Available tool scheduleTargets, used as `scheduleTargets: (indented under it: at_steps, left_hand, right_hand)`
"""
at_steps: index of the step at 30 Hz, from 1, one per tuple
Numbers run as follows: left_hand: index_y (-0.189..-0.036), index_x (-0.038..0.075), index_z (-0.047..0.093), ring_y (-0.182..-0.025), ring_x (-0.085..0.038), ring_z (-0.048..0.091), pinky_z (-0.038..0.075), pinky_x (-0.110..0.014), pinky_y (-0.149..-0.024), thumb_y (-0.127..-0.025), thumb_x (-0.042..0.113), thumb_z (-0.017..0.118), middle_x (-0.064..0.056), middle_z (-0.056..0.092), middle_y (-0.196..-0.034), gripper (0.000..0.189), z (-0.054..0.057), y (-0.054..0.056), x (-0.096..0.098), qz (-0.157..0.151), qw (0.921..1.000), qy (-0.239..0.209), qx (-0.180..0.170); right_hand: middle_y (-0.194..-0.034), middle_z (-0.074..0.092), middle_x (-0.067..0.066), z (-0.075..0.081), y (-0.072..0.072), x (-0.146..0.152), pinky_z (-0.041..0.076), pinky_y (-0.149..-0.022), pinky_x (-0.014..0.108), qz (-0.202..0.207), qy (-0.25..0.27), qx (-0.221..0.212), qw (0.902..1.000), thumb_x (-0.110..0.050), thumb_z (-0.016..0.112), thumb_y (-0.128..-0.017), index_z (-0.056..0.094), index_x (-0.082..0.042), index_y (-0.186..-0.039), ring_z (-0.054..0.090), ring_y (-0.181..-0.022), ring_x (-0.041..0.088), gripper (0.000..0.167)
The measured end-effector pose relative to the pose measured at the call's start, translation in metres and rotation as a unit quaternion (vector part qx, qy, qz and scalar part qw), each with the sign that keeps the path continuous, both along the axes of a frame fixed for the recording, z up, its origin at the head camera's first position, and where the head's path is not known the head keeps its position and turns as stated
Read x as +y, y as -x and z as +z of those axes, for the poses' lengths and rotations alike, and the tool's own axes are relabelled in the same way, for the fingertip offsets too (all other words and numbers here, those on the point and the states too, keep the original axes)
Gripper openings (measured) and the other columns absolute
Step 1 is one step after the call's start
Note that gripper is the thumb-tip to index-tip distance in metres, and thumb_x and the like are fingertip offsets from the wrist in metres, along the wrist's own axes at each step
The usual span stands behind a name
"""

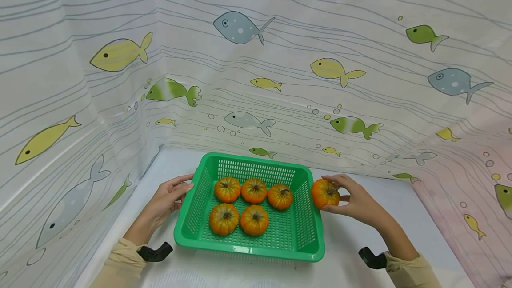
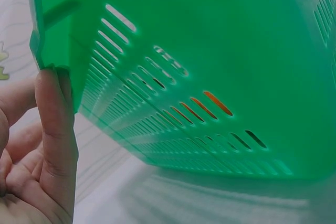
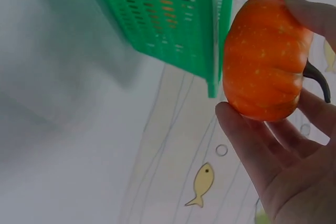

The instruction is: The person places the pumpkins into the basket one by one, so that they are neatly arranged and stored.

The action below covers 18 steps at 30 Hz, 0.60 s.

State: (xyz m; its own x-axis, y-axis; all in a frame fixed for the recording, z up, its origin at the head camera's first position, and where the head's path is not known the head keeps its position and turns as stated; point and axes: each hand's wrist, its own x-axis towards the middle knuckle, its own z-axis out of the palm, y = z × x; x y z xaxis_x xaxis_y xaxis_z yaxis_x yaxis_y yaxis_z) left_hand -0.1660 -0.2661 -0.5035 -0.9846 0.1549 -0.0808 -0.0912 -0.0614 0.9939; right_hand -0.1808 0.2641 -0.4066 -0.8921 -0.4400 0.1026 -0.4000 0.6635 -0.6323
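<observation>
A green plastic basket [image 1: 248, 249] with slotted walls holds several small orange pumpkins [image 1: 254, 220] in two rows toward its left and middle. At its left rim, my left hand [image 1: 166, 199] pinches the edge; the left wrist view shows the fingers [image 2: 55, 129] against the rim's outer side. Just outside the right rim, my right hand [image 1: 352, 199] grips one more small pumpkin [image 3: 265, 59] between thumb and fingers. Its dark curved stem points away from the basket. In the head view this pumpkin [image 1: 323, 194] overlaps the rim; whether they touch I cannot tell.
Under the basket is a white table surface [image 1: 340, 252]. A white curtain [image 1: 288, 114] printed with fish and wavy lines rises behind and along both sides. A black device [image 1: 156, 252] sits at the left wrist, another black device [image 1: 373, 258] at the right.
</observation>
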Motion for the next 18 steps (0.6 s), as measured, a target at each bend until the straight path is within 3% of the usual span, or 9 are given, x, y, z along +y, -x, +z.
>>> scheduleTargets:
  at_steps: [12, 18]
  left_hand:
    - [-0.155, -0.005, 0.037, -0.062, -0.001, 0.057, 0.051, -0.018, -0.051, -0.106, 0.023, 0.061, 0.013, 0.067, -0.079, 0.061, 0.001, 0.000, 0.001, -0.004, 1.0000, -0.003, 0.005]
    - [-0.155, -0.005, 0.037, -0.062, -0.001, 0.057, 0.051, -0.018, -0.051, -0.106, 0.022, 0.060, 0.013, 0.066, -0.078, 0.060, 0.000, 0.000, 0.000, -0.002, 1.0000, -0.004, 0.007]
  right_hand:
    - [-0.132, 0.064, -0.001, 0.018, 0.005, -0.032, 0.060, -0.091, 0.029, 0.087, -0.036, -0.003, 0.9955, -0.044, 0.089, -0.081, 0.060, -0.016, -0.140, 0.062, -0.120, 0.023, 0.072]
    - [-0.131, 0.064, 0.001, 0.022, 0.007, -0.049, 0.061, -0.090, 0.029, 0.121, -0.051, -0.028, 0.9910, -0.039, 0.090, -0.081, 0.060, -0.015, -0.140, 0.062, -0.121, 0.024, 0.070]
